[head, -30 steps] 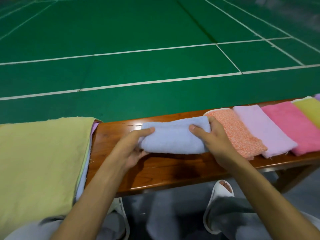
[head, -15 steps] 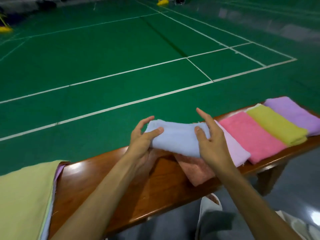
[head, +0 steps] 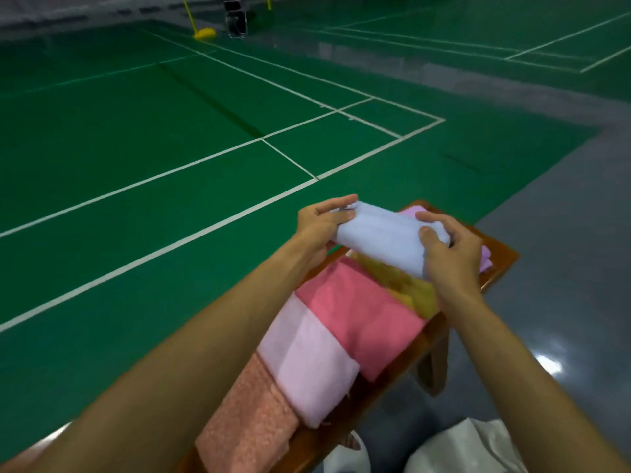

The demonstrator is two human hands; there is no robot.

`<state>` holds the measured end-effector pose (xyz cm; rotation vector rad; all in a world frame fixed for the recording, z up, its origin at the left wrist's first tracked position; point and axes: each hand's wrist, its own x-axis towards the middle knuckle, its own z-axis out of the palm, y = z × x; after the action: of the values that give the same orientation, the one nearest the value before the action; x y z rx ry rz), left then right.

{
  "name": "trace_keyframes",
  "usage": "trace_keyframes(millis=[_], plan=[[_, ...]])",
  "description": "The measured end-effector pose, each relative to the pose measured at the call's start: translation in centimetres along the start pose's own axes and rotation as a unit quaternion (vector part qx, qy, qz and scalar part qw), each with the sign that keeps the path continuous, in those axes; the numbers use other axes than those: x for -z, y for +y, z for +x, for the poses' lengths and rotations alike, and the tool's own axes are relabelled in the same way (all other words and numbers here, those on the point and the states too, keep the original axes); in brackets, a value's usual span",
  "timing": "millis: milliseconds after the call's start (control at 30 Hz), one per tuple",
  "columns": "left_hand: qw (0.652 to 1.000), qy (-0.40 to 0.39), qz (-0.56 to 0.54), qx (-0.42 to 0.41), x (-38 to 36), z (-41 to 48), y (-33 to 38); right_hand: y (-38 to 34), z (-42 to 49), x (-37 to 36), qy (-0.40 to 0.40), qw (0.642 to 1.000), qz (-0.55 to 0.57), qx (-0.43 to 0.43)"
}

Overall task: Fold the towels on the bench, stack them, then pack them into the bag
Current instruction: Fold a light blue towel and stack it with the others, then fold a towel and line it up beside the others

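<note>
Pale blue towel (head: 382,238) — folded thick — gripped by both hands (head: 319,227) (head: 450,256).

Both our arms reach forward, left hand (head: 321,223) and right hand (head: 449,250) gripping opposite ends of the blue towel (head: 382,235)

The blue towel (head: 382,237) I hold is pale and plain, with no print. Under it, on the glossy reddish-brown wood of the bench (head: 500,259), the yellow towel (head: 406,285) is a mustard shade. Nearer me lie the pink towel (head: 362,312), a strong coral pink, then the light pink towel (head: 307,363), plain, and nearest the orange towel (head: 252,421), salmon flecked with tiny pale specks. A lilac towel (head: 486,259) shows at the far end. The court floor (head: 119,148) on the left is deep green, ruled with white lines (head: 164,249). The side floor (head: 563,268) on the right is shiny grey. My slipper (head: 348,455) is white. Far off, a stand base (head: 205,33) is bright yellow.
</note>
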<state>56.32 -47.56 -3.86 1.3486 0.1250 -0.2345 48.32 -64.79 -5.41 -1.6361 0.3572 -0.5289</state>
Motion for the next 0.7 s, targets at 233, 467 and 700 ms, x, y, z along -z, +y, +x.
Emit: trace_keyframes(millis=[233,467,700], plan=[[0.994,-0.005,0.106,-0.025,-8.8,8.8,-3.6,4.9,7.1,3.8,0.125,0.988,-0.07,-0.051],[0.756,-0.106,0.568,-0.306,-9.7,7.5,-8.6,8.3,6.6,4.4,0.154,0.933,-0.311,0.093],[0.683,-0.157,0.686,-0.195,-10.4,8.0,-8.4,9.8,7.7,6.3,-0.003,0.912,-0.41,-0.023]])
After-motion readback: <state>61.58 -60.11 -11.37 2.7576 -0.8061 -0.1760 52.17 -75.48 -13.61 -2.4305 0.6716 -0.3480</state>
